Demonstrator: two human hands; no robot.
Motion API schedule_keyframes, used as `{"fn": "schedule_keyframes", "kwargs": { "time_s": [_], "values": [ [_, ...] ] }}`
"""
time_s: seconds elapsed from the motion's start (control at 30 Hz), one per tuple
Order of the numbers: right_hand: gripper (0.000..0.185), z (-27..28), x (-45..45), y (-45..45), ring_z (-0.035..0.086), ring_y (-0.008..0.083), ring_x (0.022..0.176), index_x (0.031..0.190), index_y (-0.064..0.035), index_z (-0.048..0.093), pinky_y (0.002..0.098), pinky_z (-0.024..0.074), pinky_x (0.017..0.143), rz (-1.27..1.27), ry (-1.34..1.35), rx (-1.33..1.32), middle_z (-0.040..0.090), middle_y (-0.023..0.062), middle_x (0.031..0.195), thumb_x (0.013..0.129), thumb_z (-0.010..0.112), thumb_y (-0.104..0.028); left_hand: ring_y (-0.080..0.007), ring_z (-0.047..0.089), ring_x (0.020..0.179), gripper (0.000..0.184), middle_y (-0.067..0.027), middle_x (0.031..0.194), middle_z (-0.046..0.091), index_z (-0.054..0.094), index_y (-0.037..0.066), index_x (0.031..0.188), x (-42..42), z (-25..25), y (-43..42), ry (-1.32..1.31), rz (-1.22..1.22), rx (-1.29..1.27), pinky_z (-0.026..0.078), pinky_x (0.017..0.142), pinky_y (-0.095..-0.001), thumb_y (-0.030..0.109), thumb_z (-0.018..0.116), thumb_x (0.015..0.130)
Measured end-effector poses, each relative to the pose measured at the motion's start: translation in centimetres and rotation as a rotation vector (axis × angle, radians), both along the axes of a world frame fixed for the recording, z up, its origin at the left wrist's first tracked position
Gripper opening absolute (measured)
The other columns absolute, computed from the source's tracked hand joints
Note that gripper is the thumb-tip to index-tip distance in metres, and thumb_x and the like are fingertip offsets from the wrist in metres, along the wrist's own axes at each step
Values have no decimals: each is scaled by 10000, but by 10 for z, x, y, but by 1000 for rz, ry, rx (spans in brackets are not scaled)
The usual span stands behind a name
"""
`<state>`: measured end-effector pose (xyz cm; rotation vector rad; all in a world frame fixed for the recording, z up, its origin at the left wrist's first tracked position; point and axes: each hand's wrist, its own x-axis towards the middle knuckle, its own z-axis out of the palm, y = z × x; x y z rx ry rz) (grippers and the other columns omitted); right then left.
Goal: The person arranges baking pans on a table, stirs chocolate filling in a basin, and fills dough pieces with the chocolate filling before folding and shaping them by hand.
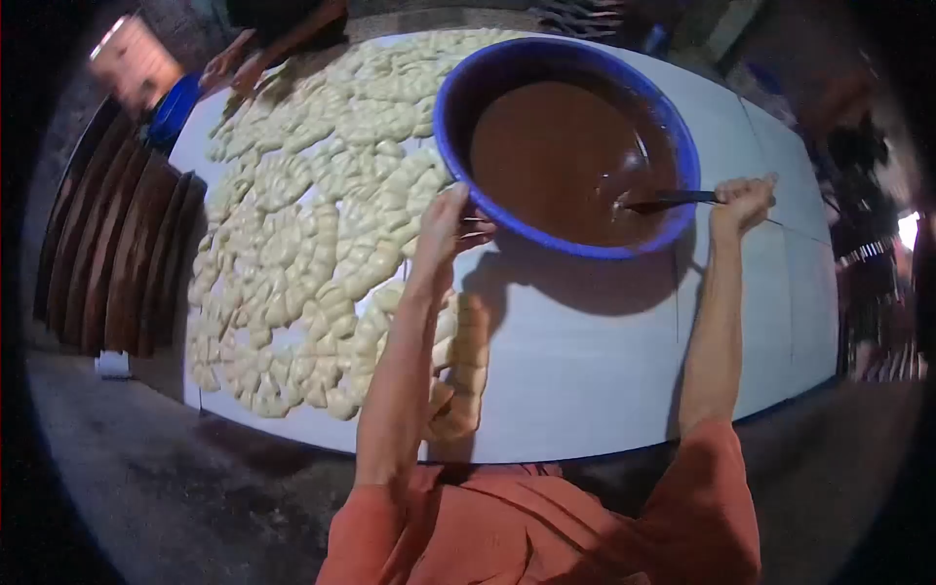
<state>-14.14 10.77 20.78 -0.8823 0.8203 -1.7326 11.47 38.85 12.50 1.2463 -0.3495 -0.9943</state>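
Observation:
A blue plastic basin point(444, 146) of smooth brown liquid point(556, 156) stands on the white table. My left hand point(450, 224) is at its near left rim, thumb up at the edge and fingers against the outer wall. In my right hand point(745, 205), closed in a fist, is the handle of a dark utensil point(687, 197). It crosses the basin's right rim, and its far end dips into the liquid, so its kind is hidden. Many pale, soft-looking dough pieces point(292, 234) lie close together left of the basin, some under my left forearm.
The white table point(585, 361) stretches to the right and front of the basin. Another person's hands point(239, 73) are over the dough at the far left corner, near a blue container point(177, 109). Dark curved wooden boards point(122, 229) stand left of the table.

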Motion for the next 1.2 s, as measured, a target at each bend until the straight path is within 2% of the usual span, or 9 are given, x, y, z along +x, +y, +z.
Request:
{"fn": "schedule_keyframes", "kwargs": {
  "time_s": [0.23,0.33,0.53,0.7,0.8,0.97,1.03,1.07,1.2],
  "values": [
    [454,-44,-58,-48,505,188,655,841,-67,477,364,449,646,587,-52,-55,500,73,734,943,549,-504,-152,637,858,391,-92,988,643,577,2,1131,-21,-12,104,-123,-48,58,520,774,-281,341,610,938],
    [746,-46,-61,-4,434,355,1238,1410,23,235,507,328,1084,304,152,-73,450,240,1289,930,609,-410,-156,640,883,300,-86,954,644,594,11,1073,-8,-21,177,-214,175,137,514,798,-279,283,594,948],
    [318,-105,-68,169,587,176,804,953,16,609,322,495,737,209,660,175,628,108,908,962,580,-301,-50,496,580,325,2,584,546,665,-25,810,-2,-17,302,-243,566,418,380,538,-215,264,614,949],
    [226,-140,-9,306,515,99,610,822,-14,584,229,433,526,357,719,288,579,59,774,961,577,-193,-153,646,704,557,-113,842,676,663,-61,986,10,-35,350,-28,581,292,520,622,-261,461,469,992],
    [158,-129,44,374,527,87,622,863,-17,587,224,449,548,573,661,341,593,50,773,943,598,-153,-328,667,1000,785,-224,1127,637,450,-59,1320,41,-41,377,566,500,-475,576,823,-498,623,284,968],
    [146,-83,174,484,571,97,674,888,-14,576,236,472,586,1095,684,530,597,47,796,950,584,-146,-324,657,1012,787,-220,1198,598,452,-61,1325,81,-18,430,634,518,-418,579,819,-464,621,287,970],
    [168,-76,227,535,615,117,768,984,12,591,269,509,662,1513,753,338,634,63,920,948,584,-152,-301,643,1023,752,-206,1189,596,463,-52,1319,87,-12,463,399,684,-249,575,834,-437,597,293,981],
    [235,-101,248,561,637,164,875,1103,12,582,290,515,775,1641,965,-404,626,94,1073,926,601,-141,-297,614,1079,770,-214,1225,584,454,-53,1333,86,-7,476,270,825,-102,547,874,-399,609,289,977],
    [628,-75,333,724,313,317,1389,1447,-21,340,361,248,1126,2010,663,-631,358,195,1479,948,497,-368,-295,449,1291,666,-178,1366,481,408,9,1391,92,-25,544,-9,1194,18,403,1045,-469,538,295,1002]
  ]
}}
